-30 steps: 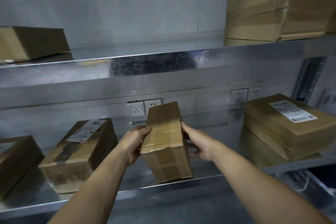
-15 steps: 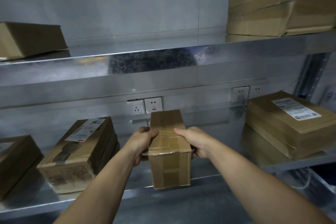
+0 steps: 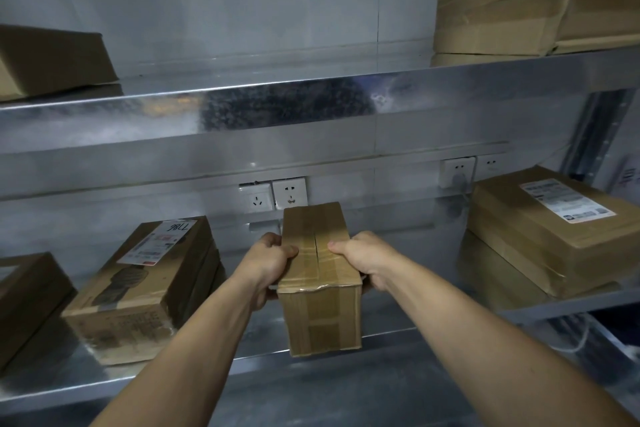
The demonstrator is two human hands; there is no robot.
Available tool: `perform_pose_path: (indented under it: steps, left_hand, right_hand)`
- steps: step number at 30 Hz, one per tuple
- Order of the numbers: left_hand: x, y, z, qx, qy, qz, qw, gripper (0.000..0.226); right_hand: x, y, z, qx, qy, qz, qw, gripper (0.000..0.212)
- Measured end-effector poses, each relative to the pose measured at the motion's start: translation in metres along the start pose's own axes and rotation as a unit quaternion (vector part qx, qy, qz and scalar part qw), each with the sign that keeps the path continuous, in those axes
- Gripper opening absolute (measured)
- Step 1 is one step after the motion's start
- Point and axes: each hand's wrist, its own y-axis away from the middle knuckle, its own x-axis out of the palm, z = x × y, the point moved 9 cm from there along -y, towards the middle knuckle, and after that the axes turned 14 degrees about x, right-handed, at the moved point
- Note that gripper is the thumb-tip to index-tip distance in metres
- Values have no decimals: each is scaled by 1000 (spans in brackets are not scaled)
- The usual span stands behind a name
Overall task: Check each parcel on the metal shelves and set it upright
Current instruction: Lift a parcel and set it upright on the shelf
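A narrow taped cardboard parcel [image 3: 320,315] stands on the lower metal shelf [image 3: 242,340] at the centre, its taped top facing up and its front face near the shelf's edge. My left hand [image 3: 268,265] grips its left side with the thumb over the top. My right hand [image 3: 363,258] grips its right side, thumb on the tape. A labelled parcel [image 3: 145,288] lies flat to the left. Another labelled parcel [image 3: 557,225] sits at the right on top of a flatter box.
Part of a box [image 3: 27,298] shows at the far left of the lower shelf. The upper shelf [image 3: 311,100] carries a box [image 3: 52,62] at left and large stacked boxes [image 3: 536,0] at right. Wall sockets [image 3: 273,198] sit behind the centre parcel.
The centre parcel went from tilted to level and square on the shelf. Both hands shifted from its sides to a grip with thumbs over the top.
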Motion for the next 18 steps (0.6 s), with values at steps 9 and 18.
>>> perform_pose_path:
  steps: [9, 18]
  left_hand:
    - [1, 2, 0, -2, 11, -5, 1000, 16]
    - [2, 15, -6, -24, 33, -1, 999, 22]
  right_hand:
    - [1, -3, -2, 8, 1, -1, 1000, 40]
    - [-2, 11, -4, -2, 5, 16, 1000, 47]
